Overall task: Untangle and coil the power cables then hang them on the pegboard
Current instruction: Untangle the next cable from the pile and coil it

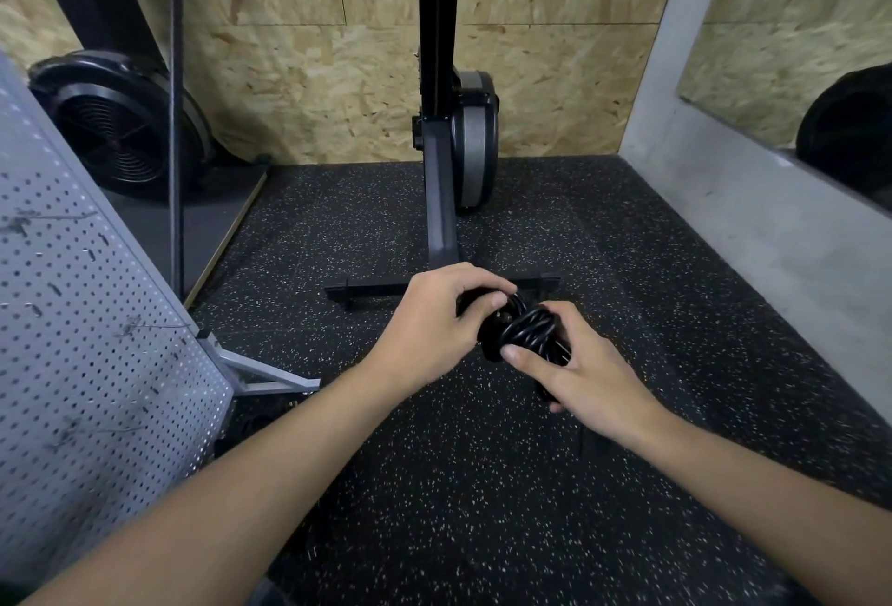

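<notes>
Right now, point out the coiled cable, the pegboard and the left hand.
coiled cable [530, 331]: head view, black loops.
pegboard [91, 344]: head view, perforated grey face.
left hand [432, 323]: head view, back of hand.

This is a gym corner, perhaps used for storage. The black rubber floor [482, 485] is flecked with white. A rowing machine [446, 132] stands on end against a chipboard wall [289, 50]. A caged fan wheel [116, 127], a wall mirror [796, 50] and a grey pegboard [72, 315] flank it.
</notes>
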`<action>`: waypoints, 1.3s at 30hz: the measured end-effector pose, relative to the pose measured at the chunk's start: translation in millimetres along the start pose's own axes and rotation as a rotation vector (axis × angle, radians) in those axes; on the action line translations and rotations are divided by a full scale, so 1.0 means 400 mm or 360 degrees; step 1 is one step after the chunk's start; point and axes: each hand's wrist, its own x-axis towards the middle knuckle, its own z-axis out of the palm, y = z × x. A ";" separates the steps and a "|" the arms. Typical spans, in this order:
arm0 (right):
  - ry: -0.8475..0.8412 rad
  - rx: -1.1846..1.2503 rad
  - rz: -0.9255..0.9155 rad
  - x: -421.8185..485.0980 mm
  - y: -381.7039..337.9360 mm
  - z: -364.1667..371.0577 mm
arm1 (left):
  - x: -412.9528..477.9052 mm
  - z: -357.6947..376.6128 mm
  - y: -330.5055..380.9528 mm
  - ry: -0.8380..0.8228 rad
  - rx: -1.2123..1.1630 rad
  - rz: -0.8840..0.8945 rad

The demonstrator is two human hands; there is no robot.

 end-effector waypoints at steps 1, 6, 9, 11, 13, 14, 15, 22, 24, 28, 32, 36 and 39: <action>-0.0005 0.0008 0.0015 -0.002 -0.002 0.000 | 0.002 0.002 0.000 -0.0002 0.0027 0.0013; 0.0001 0.0066 0.0060 -0.004 -0.013 0.004 | 0.007 0.004 0.005 0.0009 0.0422 0.0266; 0.0039 0.0072 0.0085 -0.008 -0.022 0.004 | 0.005 0.006 0.011 0.0075 0.0588 0.0358; 0.0059 0.0050 0.0101 -0.011 -0.023 -0.001 | 0.003 0.007 0.007 0.0032 0.0500 0.0334; 0.0062 0.0015 0.0098 -0.014 -0.019 -0.005 | 0.000 0.006 0.004 -0.0040 0.0386 0.0267; 0.0053 -0.0001 0.0086 -0.015 -0.017 -0.006 | 0.000 0.006 0.005 -0.0042 0.0343 0.0237; 0.0038 -0.0014 0.0073 -0.017 -0.015 -0.007 | 0.000 0.006 0.006 -0.0023 0.0298 0.0202; 0.0024 -0.0043 -0.0084 -0.020 -0.015 0.000 | 0.012 -0.026 0.014 -0.0001 0.0197 -0.0026; 0.0019 -0.0034 -0.0076 -0.022 -0.019 0.001 | 0.010 -0.029 0.016 -0.0011 0.0178 -0.0043; 0.0017 -0.0174 -0.0025 -0.025 -0.030 0.001 | -0.003 -0.014 0.013 0.0022 0.0212 -0.0054; 0.0140 -0.0237 -0.0012 -0.021 -0.034 0.004 | -0.008 0.010 0.031 0.0132 0.0369 0.0031; 0.0207 -0.0160 0.0017 -0.021 -0.037 -0.004 | -0.016 0.026 0.042 0.0247 0.0412 0.0097; 0.0241 -0.0159 0.0007 -0.022 -0.038 -0.012 | -0.023 0.035 0.051 0.0220 0.0318 0.0074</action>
